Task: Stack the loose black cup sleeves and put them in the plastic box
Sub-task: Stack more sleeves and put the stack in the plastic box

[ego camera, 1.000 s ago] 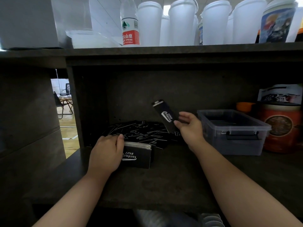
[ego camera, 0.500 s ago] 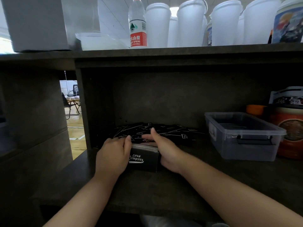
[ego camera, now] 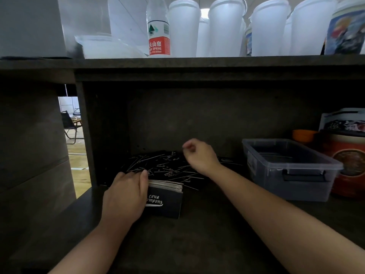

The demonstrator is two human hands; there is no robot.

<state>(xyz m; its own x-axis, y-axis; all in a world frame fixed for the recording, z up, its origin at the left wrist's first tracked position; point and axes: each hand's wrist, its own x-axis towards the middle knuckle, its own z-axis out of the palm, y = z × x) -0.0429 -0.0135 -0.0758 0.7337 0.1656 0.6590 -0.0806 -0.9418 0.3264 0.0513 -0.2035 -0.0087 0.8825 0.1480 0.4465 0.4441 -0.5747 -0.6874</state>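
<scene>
A neat stack of black cup sleeves (ego camera: 167, 202) with white "CLUB" lettering stands on edge on the dark shelf. My left hand (ego camera: 124, 198) grips its left side, thumb along the top edges. Behind it lies a scattered pile of loose black sleeves (ego camera: 162, 165). My right hand (ego camera: 197, 155) hovers just above that pile, fingers loosely curled, with nothing in it. The clear plastic box (ego camera: 304, 189) sits to the right, lid off, about a hand's width from my right wrist.
A red tin (ego camera: 351, 165) and an orange cup (ego camera: 304, 135) stand right of the box. The shelf above (ego camera: 197, 64) holds a water bottle (ego camera: 159, 28) and several white cups (ego camera: 227, 26). A vertical panel (ego camera: 87, 139) walls the left side.
My right hand laid a single sleeve onto the stack, then lifted off and moved back over the loose pile. My left hand has stayed on the stack.
</scene>
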